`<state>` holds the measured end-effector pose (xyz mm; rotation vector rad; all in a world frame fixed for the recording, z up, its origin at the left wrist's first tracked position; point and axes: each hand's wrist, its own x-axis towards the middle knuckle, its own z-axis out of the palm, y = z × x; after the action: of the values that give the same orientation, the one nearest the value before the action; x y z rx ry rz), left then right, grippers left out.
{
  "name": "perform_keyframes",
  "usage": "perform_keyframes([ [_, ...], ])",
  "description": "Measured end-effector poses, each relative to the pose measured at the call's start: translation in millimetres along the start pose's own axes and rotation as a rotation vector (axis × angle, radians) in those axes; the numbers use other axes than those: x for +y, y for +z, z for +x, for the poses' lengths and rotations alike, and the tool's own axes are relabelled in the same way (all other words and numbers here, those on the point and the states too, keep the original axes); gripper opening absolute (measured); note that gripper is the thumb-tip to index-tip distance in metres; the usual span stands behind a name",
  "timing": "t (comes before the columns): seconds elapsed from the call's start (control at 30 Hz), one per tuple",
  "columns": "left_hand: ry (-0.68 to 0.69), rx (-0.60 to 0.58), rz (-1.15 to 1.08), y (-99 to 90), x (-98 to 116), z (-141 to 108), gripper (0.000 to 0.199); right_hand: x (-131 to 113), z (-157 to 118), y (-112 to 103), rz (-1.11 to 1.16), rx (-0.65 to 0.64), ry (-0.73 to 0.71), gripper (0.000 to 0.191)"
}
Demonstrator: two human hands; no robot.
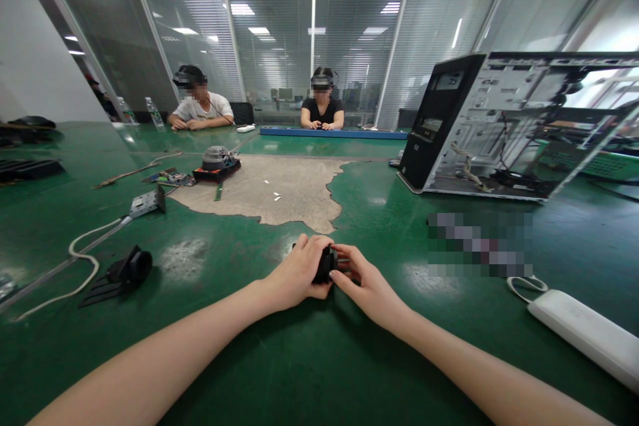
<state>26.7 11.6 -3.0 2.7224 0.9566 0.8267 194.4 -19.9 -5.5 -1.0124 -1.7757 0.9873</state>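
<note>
A small black part [326,265] with a rounded end is held just above the green table, near its middle front; its exact kind cannot be made out. My left hand [299,273] wraps round it from the left, fingers closed over its top and thumb beneath. From the right, the thumb and fingertips of my right hand [363,279] pinch its rounded end. Much of the part is hidden behind my fingers. A worn bare patch [299,193] of the table's surface lies beyond my hands, with a few white scraps on it.
An opened computer case [449,126] stands at the right, with a white power strip [584,329] nearer me. Leftward lie a black plastic duct [124,271], a metal bracket [147,202], a cooler [218,160] and a circuit board [172,177]. Two people sit across the table.
</note>
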Motion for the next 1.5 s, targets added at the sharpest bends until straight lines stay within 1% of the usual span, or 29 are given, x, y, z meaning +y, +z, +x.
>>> perform_keyframes([
  [0.1,0.0,-0.005,0.004,0.0,-0.5,-0.4,0.063,-0.9,-0.1,-0.8,0.006,-0.027,-0.016,0.032],
  [0.3,0.026,0.01,0.027,1.3,-1.7,-0.7,0.062,-2.0,-0.2,-0.7,-0.067,0.074,-0.111,0.019],
  [0.37,0.019,0.016,0.028,2.1,-1.8,-0.3,0.061,-1.8,-0.3,-0.4,-0.066,0.071,-0.09,0.02],
  [0.5,0.002,0.017,0.014,2.9,-1.5,0.5,0.061,-2.6,-0.2,-0.2,-0.053,0.04,-0.019,0.032],
  [0.6,-0.002,0.01,-0.003,1.9,-1.3,0.3,0.062,-3.7,-0.2,-0.5,-0.052,0.002,-0.003,0.032],
  [0.67,-0.006,0.003,-0.004,1.0,-1.3,0.0,0.063,-4.0,-0.6,-0.8,-0.052,-0.004,-0.025,0.031],
  [0.8,0.011,0.006,0.003,0.6,-1.2,0.0,0.063,-3.8,-1.7,-0.8,-0.094,0.072,-0.132,0.023],
  [0.87,0.019,0.017,0.006,1.1,-1.2,0.1,0.061,-3.4,-1.9,-0.6,-0.105,0.086,-0.147,0.019],
  [1.0,0.002,0.018,0.007,1.4,-1.1,-0.1,0.061,-0.9,-0.4,-2.3,-0.055,0.106,-0.083,0.02],
  [1.17,-0.023,0.004,0.009,0.8,-0.6,-0.1,0.061,4.6,4.0,-7.7,0.075,0.273,0.044,0.022],
  [1.23,-0.027,0.005,0.0,0.9,-0.6,-0.1,0.061,5.1,5.5,-7.5,0.166,0.249,0.076,0.025],
  [1.33,-0.025,0.007,-0.005,1.2,-0.3,0.0,0.06,4.1,8.0,-5.0,0.251,0.134,0.119,0.026],
  [1.4,-0.016,0.004,-0.001,1.3,0.3,0.3,0.059,3.7,10.5,-4.2,0.247,0.091,0.146,0.025],
  [1.5,0.0,-0.008,0.015,1.2,1.2,1.2,0.058,4.3,14.9,-5.1,0.19,0.082,0.183,0.023],
])
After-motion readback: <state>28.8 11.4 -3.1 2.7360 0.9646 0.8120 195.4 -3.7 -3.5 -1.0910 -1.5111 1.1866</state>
